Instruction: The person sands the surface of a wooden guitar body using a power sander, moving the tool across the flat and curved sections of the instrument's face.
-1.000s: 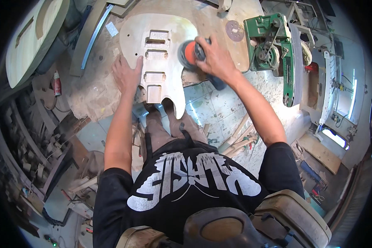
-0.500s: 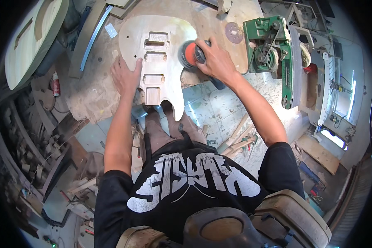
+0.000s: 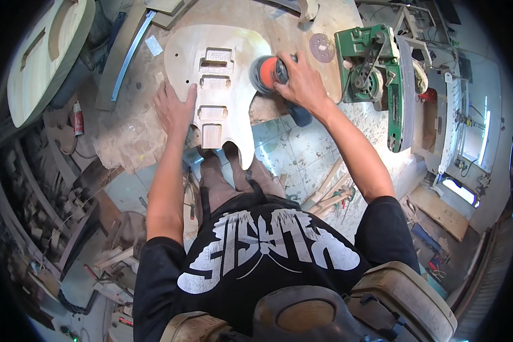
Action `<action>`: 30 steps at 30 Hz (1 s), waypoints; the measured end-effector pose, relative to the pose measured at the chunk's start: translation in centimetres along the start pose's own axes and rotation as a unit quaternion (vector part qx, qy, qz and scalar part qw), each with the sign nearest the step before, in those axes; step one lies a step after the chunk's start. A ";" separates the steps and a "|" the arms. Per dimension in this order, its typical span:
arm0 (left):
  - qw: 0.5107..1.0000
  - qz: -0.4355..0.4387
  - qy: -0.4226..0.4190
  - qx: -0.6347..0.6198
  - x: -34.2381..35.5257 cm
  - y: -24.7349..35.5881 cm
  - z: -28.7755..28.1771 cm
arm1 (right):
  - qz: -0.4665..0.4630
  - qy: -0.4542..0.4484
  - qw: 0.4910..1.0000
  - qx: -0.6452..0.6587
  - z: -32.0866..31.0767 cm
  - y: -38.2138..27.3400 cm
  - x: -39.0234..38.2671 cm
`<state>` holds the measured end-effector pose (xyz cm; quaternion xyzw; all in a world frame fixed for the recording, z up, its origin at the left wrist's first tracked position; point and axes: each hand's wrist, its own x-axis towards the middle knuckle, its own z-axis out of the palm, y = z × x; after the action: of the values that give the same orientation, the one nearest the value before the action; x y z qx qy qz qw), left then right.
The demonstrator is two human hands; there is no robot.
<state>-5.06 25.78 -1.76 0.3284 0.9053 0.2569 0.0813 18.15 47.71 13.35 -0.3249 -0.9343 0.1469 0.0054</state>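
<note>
A pale wooden electric guitar body (image 3: 216,94) lies flat on the workbench, its cut-out horns toward me. Several rectangular pockets run down its middle. My left hand (image 3: 175,108) rests at its left edge, fingers stretched out and the thumb against the wood. An orange and black orbital sander (image 3: 266,74) is in my right hand (image 3: 302,85), with the fingers wrapped round its top. The sander's round pad sits at the body's right edge, by the waist curve. A dark canister (image 3: 300,115) hangs behind the sander, below my right wrist.
A green belt-driven machine (image 3: 370,74) stands right of the bench (image 3: 128,122). Near it lies a round sanding disc (image 3: 322,47). Another pale guitar body (image 3: 51,57) is at far left, with a blue-edged strip (image 3: 132,55) nearby. Wood scraps and clamps (image 3: 333,196) lie on the floor.
The sander and my right hand have shifted slightly to the right along the body's edge. My left hand stays at the left edge.
</note>
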 end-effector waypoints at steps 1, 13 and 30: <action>1.000 -0.001 -0.005 0.012 0.1 0.0 0.0 | 0.002 0.001 1.000 0.001 0.0 0.1 0.4; 1.000 -0.002 -0.002 0.020 0.2 0.2 -0.1 | 0.016 -0.046 0.999 -0.018 -0.5 0.1 0.1; 1.000 -0.005 -0.017 0.021 0.0 0.3 -0.7 | -0.036 -0.092 0.993 0.065 0.8 -6.2 -8.0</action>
<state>-5.11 25.75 -1.00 0.3298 0.9107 0.2315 0.0914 20.61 37.97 14.96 -0.2750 -0.9303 0.2365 -0.0542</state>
